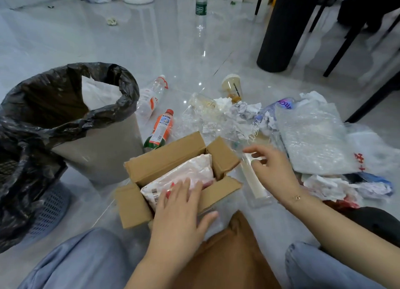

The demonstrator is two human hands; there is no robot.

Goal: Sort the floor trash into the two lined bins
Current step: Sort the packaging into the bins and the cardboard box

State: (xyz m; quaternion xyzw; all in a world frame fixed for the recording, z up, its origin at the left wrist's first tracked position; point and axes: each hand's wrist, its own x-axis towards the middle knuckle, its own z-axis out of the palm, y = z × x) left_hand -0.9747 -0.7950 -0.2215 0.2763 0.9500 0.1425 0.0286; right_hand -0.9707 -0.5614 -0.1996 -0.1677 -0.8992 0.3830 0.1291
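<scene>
Left hand (179, 204) lay flat, fingers (184, 186) straight, on the white plastic mailer bag (181, 176) inside the open brown cardboard box (164, 156). At three o'clock, right hand (272, 169) hovered, fingers loosely spread, over clear plastic wrap (218, 119). At nine o'clock stood the black-lined grey bin (97, 141).

Cool, even light; glare on the glossy floor (184, 50); edges bowed.

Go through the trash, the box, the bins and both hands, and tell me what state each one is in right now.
cardboard box: flaps open, plastic packet inside.
plastic packet: lying in the box, under the left hand.
left hand: fingers straight, resting on the packet.
right hand: fingers loosely curled at a clear wrapper, grip unclear.
grey bin: upright, black liner open, white bag inside.
orange bottle: capped, lying on its side.
clear bottle: on its side.
drink cup: tipped over, lid on.
</scene>
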